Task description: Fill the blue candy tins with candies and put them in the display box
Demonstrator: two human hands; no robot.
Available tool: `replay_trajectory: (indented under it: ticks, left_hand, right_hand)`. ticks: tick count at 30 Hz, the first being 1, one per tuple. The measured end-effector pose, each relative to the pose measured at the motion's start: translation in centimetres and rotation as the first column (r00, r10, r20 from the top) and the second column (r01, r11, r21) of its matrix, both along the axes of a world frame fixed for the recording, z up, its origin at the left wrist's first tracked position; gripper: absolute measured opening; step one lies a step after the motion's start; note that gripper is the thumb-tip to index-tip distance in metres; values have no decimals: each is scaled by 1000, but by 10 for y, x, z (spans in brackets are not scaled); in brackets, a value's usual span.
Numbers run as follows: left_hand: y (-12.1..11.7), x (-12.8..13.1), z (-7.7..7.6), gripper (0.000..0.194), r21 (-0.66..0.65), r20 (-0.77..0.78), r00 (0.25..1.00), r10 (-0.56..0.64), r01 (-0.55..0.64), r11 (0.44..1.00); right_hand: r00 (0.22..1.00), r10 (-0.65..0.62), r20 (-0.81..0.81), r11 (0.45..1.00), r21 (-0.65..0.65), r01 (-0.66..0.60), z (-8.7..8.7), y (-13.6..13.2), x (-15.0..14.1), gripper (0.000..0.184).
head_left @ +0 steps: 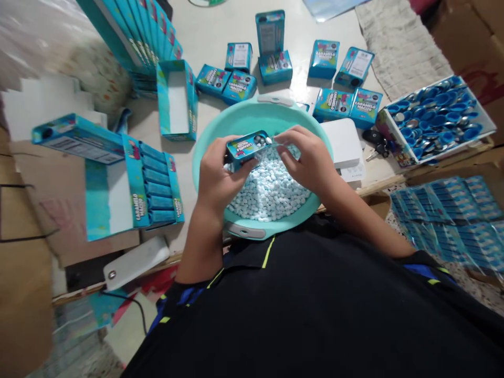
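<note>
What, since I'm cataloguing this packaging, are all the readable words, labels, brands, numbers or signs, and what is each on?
"CARAMELO MACIZO": the small box in the left hand.
"CARAMELO MACIZO": several small boxes on the table.
"CARAMELO MACIZO": the open display carton at left.
Too small or blurred: the logos, the white label panels, and print on the tray, wrapped packs and other cartons.

Candies (268,194) in the basin (236,116), packs (275,68) behind it, cartons (136,205) left, tray (397,143) right.
</note>
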State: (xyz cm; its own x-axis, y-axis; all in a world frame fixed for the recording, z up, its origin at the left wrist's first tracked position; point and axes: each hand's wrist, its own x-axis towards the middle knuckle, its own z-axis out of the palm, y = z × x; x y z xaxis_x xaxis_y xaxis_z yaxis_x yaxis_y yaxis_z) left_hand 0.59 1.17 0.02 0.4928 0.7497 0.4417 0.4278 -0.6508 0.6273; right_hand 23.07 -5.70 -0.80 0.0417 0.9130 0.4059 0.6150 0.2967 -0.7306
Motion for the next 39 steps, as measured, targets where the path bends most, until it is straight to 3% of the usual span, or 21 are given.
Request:
replay_trajectory:
  ticks: [3, 7, 10, 13, 15, 17, 21, 24, 26, 28, 31, 33, 35, 39]
  left_hand:
    - [-3, 1, 3, 48, -14, -24, 997, -73, 72, 997]
    - [-8, 2, 9, 45, -18, -40, 981, -189, 188, 982]
    - [-10, 0, 10, 49, -87, 63, 977, -205, 210, 974]
    - [-9, -1, 8, 52, -120, 137, 959, -250, 267, 956]
    - [-8, 0, 8, 51, -94, 110, 951, -288, 298, 950]
    - [-6, 1, 8, 49, -85, 76, 955, -286, 292, 953]
    - [-6, 0, 5, 49, -205, 109, 975, -194, 214, 955]
    - [-7, -4, 2, 73, -279, 126, 977, -173, 202, 939]
    - [-6, -6, -1, 109, -299, 43, 982, -186, 190, 935]
    - [-1, -7, -5, 129, -334, -145, 960, -239, 179, 925]
    - [7, -6, -10, 106, -436, -454, 810, -371, 160, 885]
    - [11, -2, -10, 86, -457, -568, 715, -407, 138, 879]
    - [13, 4, -6, 77, -448, -622, 661, -419, 139, 883]
    - [12, 15, 5, 70, -497, -623, 621, -475, 156, 854]
  right_hand:
    - [991, 89, -95, 995, 53, -84, 5, 1, -6, 24]
    - [963, 123, -241, 986, -83, -147, 11, 2, -7, 28]
    - [869, 118, -481, 963, -160, -219, 14, 2, -1, 36]
    - [739, 138, -659, 898, -232, -374, 17, 4, 4, 50]
    - [720, 161, -675, 842, -287, -457, 19, 6, 6, 55]
    - [752, 172, -637, 817, -335, -470, 19, 8, 6, 56]
    - [795, 256, -550, 843, -276, -462, 14, 8, -1, 59]
    - [879, 265, -397, 933, -124, -337, 11, 4, -6, 48]
    - [923, 144, -357, 986, -32, -166, 11, -3, -1, 43]
    - [918, -32, -395, 998, 43, 53, 14, -13, 19, 44]
    - [868, -288, -404, 919, 137, 369, 18, -32, 67, 44]
    - [845, -418, -334, 853, 176, 491, 16, -42, 98, 45]
    - [828, -502, -249, 820, 167, 547, 8, -46, 120, 44]
    - [848, -505, -162, 861, -29, 507, -21, -39, 129, 42]
